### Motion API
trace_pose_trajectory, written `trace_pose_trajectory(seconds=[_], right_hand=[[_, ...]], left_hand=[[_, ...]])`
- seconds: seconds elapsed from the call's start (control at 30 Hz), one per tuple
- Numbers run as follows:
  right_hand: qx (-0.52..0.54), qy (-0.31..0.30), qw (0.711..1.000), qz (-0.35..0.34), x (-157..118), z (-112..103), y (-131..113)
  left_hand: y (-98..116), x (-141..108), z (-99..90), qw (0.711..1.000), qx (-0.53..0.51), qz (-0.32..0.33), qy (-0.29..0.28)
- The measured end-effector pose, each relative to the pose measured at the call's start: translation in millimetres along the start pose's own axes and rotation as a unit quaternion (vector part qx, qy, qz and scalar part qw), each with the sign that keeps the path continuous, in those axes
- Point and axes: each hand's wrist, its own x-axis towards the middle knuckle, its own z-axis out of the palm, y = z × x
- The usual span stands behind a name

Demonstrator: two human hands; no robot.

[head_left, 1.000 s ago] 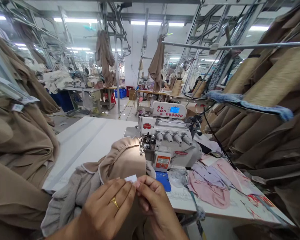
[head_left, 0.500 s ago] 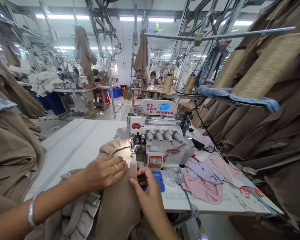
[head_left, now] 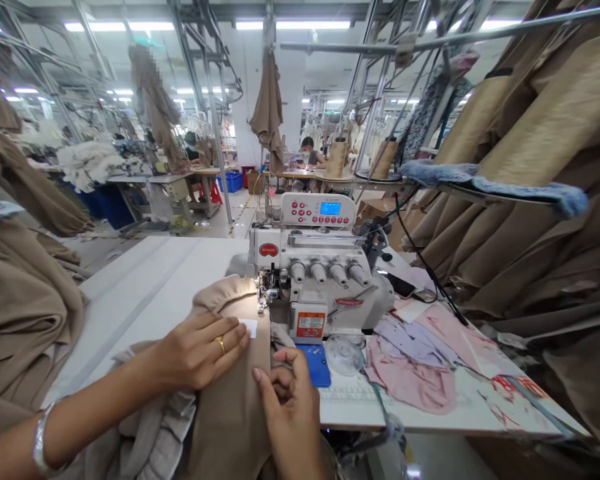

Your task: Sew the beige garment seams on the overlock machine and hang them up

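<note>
My left hand (head_left: 205, 350), with a ring, lies flat on a piece of brown fabric (head_left: 230, 407), its fingertips at a small white label (head_left: 249, 327). My right hand (head_left: 290, 393) is at the fabric's right edge, thumb on top and fingers curled, pinching that edge. The fabric's far end, with a gathered ruffle (head_left: 225, 291), runs under the lit presser foot (head_left: 261, 300) of a white overlock sewing machine (head_left: 325, 267). More ruffled fabric (head_left: 167, 427) bunches below my left forearm.
Right of the machine lie pink and lilac fabric scraps (head_left: 415, 367), a clear round dish (head_left: 345, 353) and a blue plate (head_left: 314, 365). Thread cones (head_left: 545, 120) stand above. Brown garments hang on both sides. A person (head_left: 310, 153) sits at a far table.
My right hand has slid toward me along the fabric edge. My left hand has shifted slightly left and toward me, showing more of the label. The view has tilted a little.
</note>
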Motion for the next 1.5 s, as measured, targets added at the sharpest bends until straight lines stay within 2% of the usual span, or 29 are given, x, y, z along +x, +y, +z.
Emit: trace_pose_trajectory(seconds=[0.23, 0.43, 0.6, 0.8, 0.93, 1.1, 1.17, 1.27, 1.37, 1.5], right_hand=[[0.024, -0.034, 0.999, 0.018, 2.1, -1.3, -3.8], [0.028, -0.155, 0.985, 0.075, -0.5, -7.0, 0.1], [0.041, -0.199, 0.974, 0.099, -6.6, -11.1, 3.9], [0.036, -0.159, 0.982, 0.091, -9.8, -8.0, 10.3], [0.030, -0.175, 0.981, 0.082, -9.0, -8.7, 14.5], [0.006, -0.159, 0.985, 0.066, -12.3, -10.4, 21.0], [0.008, -0.153, 0.986, 0.061, -15.1, -9.2, 23.3], [0.017, -0.134, 0.989, 0.056, -15.9, -5.9, 24.0], [0.009, -0.160, 0.985, 0.057, -6.4, -3.1, 17.3], [-0.028, -0.169, 0.984, 0.043, 21.7, -1.1, -6.9]], left_hand=[[-4.2, 14.9, 5.1, 1.000, 0.005, -0.020, -0.003], [-9.4, 19.9, 9.3, 0.996, -0.026, -0.045, -0.066], [-15.7, 29.5, 11.4, 0.989, -0.025, -0.057, -0.132], [-19.0, 36.8, 15.2, 0.981, -0.021, -0.051, -0.189], [-20.4, 34.4, 16.1, 0.973, -0.036, -0.066, -0.220], [-18.9, 29.2, 14.1, 0.963, -0.075, -0.085, -0.245], [-12.7, 25.6, 11.9, 0.960, -0.084, -0.111, -0.243], [-0.7, 19.5, 8.9, 0.967, -0.059, -0.140, -0.206], [3.0, 14.9, 10.8, 0.964, -0.068, -0.166, -0.196], [-15.4, 12.7, 27.0, 0.911, -0.177, -0.307, -0.213]])
